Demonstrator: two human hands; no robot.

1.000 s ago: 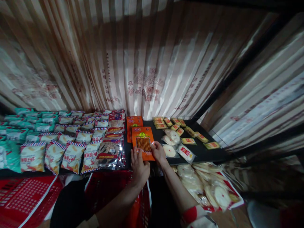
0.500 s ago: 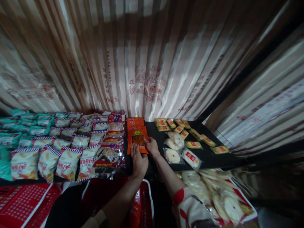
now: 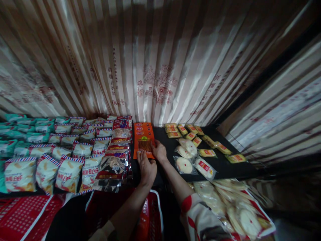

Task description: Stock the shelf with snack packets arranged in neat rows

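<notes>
Overlapping orange snack packets point(image 3: 144, 142) lie in a column on the black tabletop point(image 3: 168, 150), their logos stepped one behind another. The front packet has a small window showing brown sticks. My left hand point(image 3: 147, 169) has its fingers on the lower edge of this packet. At its right edge, my right hand point(image 3: 159, 152) grips the side with thumb and fingers, partly hidden. Just left of the orange column stands a row of dark red snack packets point(image 3: 112, 164) with clear windows. To the right, round white packaged pieces point(image 3: 184, 165) lie near my right forearm.
White shrimp-chip bags point(image 3: 69, 174) and green bags point(image 3: 37, 137) fill the left side. Small yellow packets point(image 3: 207, 153) are scattered at right. Red baskets point(image 3: 157, 214) stand below the front edge, with a box of clear-wrapped food point(image 3: 248, 221) lower right. A pleated curtain point(image 3: 160, 60) hangs behind.
The front orange packet has slid slightly back and now lines up more squarely with those behind it. Both hands stay on it. The view has shifted a little.
</notes>
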